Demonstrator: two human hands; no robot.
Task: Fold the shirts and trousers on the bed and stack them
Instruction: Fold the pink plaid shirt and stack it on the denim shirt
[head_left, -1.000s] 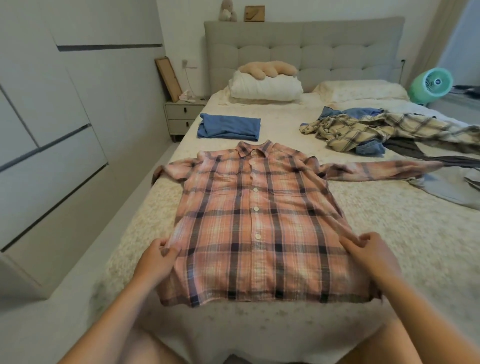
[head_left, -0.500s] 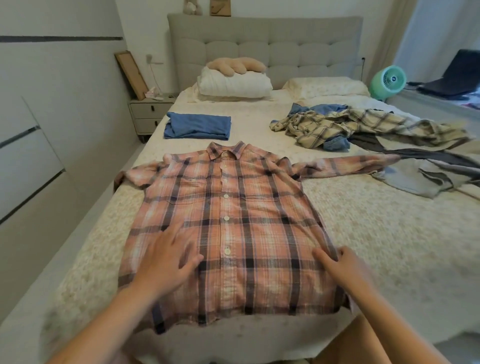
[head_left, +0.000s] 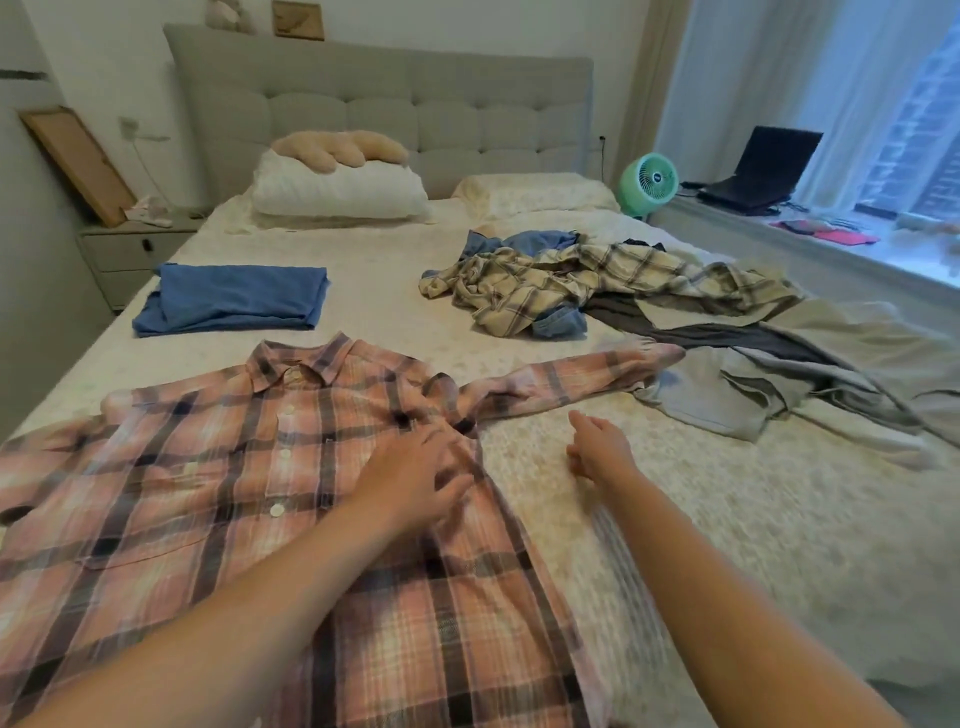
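A pink plaid shirt (head_left: 218, 493) lies flat, buttoned and face up on the bed (head_left: 727, 545), its right sleeve stretched out toward the clothes pile. My left hand (head_left: 415, 473) rests flat with spread fingers on the shirt near its right armpit. My right hand (head_left: 597, 447) hovers just off the shirt's right edge, below the sleeve, fingers loosely apart and holding nothing. A folded blue garment (head_left: 234, 299) lies at the far left of the bed. A heap of unfolded clothes, with a cream plaid shirt (head_left: 571, 283) on top and grey trousers (head_left: 769, 374) beside it, covers the right side.
Two pillows (head_left: 337, 195) and a plush toy sit by the headboard. A bedside table (head_left: 130, 249) stands at the left. A green fan (head_left: 648, 184) and a laptop (head_left: 753, 171) sit on the window ledge at the right.
Both hands have left the shirt's lower hem and moved up toward its right shoulder and sleeve. The view has swung to the right and closer.
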